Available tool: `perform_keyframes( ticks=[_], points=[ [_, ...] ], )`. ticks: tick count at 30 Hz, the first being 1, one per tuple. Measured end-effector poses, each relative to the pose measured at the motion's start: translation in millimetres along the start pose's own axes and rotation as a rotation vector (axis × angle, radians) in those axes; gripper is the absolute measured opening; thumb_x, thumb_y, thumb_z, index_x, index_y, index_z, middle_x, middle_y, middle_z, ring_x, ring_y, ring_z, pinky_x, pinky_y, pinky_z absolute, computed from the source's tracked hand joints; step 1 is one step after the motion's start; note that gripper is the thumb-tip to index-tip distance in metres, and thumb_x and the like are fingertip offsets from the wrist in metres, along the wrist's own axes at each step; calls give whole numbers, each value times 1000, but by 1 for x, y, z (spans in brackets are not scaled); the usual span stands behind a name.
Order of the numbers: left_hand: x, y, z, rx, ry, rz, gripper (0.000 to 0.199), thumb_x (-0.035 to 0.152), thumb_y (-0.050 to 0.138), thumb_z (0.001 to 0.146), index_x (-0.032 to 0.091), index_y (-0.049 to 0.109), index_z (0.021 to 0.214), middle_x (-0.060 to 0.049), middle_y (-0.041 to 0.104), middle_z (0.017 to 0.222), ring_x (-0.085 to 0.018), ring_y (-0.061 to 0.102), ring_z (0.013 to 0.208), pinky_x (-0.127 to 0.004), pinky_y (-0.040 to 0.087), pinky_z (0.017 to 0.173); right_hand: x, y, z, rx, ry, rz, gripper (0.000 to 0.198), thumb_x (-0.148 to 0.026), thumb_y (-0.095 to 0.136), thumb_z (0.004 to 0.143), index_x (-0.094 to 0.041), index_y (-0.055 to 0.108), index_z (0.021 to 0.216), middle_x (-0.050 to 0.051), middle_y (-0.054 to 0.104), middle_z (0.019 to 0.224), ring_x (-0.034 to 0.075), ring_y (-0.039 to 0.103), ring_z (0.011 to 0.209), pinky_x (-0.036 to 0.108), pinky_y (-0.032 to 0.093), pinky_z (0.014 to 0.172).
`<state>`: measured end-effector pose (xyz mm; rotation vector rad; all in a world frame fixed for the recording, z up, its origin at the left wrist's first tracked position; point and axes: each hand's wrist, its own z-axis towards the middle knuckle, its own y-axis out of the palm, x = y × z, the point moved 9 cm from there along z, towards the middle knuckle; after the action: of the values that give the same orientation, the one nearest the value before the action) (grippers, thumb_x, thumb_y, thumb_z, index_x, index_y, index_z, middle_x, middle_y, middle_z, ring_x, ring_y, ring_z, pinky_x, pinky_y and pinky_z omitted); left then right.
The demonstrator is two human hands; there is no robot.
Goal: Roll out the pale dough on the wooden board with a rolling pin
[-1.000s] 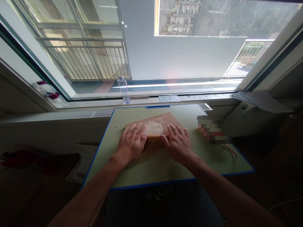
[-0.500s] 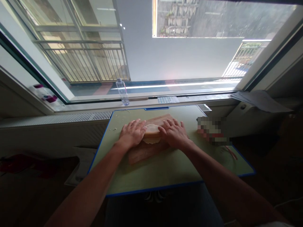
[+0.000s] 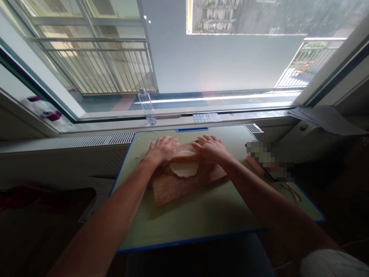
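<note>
A wooden rolling pin (image 3: 184,157) lies crosswise over a thin, pale sheet of dough (image 3: 184,169) with an uneven edge. My left hand (image 3: 163,149) is closed over its left end, knuckles up and fingertips pointing towards the window. Over the right end, my right hand (image 3: 210,148) holds it the same way. Both palms hide the pin's ends. Beneath the dough sits a wooden board (image 3: 168,188), set at a slant on a pale green table (image 3: 207,215) with a blue rim.
A clear plastic bottle (image 3: 147,109) stands on the windowsill. Another bottle with a purple cap (image 3: 43,109) is at the far left. Papers (image 3: 325,119) lie at the right. A pixelated patch (image 3: 268,159) covers something on the table's right side. Bits of dough (image 3: 134,157) dot the left.
Both hands and the rolling pin have moved forward, towards the window. More of the dough and the board now shows on my side of the pin. The view has shifted slightly.
</note>
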<state>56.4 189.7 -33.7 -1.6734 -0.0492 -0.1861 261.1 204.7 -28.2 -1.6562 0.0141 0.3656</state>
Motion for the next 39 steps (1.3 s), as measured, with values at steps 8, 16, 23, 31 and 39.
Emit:
perform_keyframes(
  ticks=[8, 16, 23, 31, 39],
  points=[
    [-6, -14, 23, 185, -16, -27, 51, 49, 37, 111, 29, 68, 148, -9, 59, 164, -31, 53, 150, -54, 41, 127, 7, -3, 32, 36, 27, 42, 73, -67, 32, 110, -26, 47, 169, 10, 40, 178, 39, 32, 162, 65, 25, 131],
    [-10, -24, 45, 254, -41, -10, 49, 46, 39, 111, 24, 77, 133, -13, 72, 145, -30, 64, 136, -46, 48, 120, 13, -3, 58, 21, 72, 64, 71, -63, 38, 110, -22, 51, 166, 13, 41, 177, 39, 35, 161, 61, 24, 132],
    [-13, -25, 54, 231, -70, 1, 54, 47, 35, 112, 21, 77, 133, -14, 72, 145, -31, 64, 136, -46, 49, 118, 14, -3, 67, 24, 92, 36, 66, -60, 40, 110, -22, 55, 162, 15, 45, 174, 38, 39, 158, 62, 27, 130],
    [-12, -24, 52, 211, -74, 7, 52, 47, 37, 111, 22, 77, 134, -14, 72, 144, -30, 64, 135, -44, 49, 118, 15, -4, 63, 31, 81, 47, 69, -65, 42, 109, -22, 55, 162, 16, 48, 173, 38, 41, 157, 65, 26, 130],
    [-8, -22, 46, 218, -41, 25, 50, 47, 38, 111, 25, 77, 133, -13, 73, 140, -30, 66, 132, -45, 51, 115, 15, -2, 54, 42, 80, 60, 71, -65, 43, 108, -20, 57, 160, 18, 50, 170, 40, 44, 156, 65, 28, 129]
  ],
)
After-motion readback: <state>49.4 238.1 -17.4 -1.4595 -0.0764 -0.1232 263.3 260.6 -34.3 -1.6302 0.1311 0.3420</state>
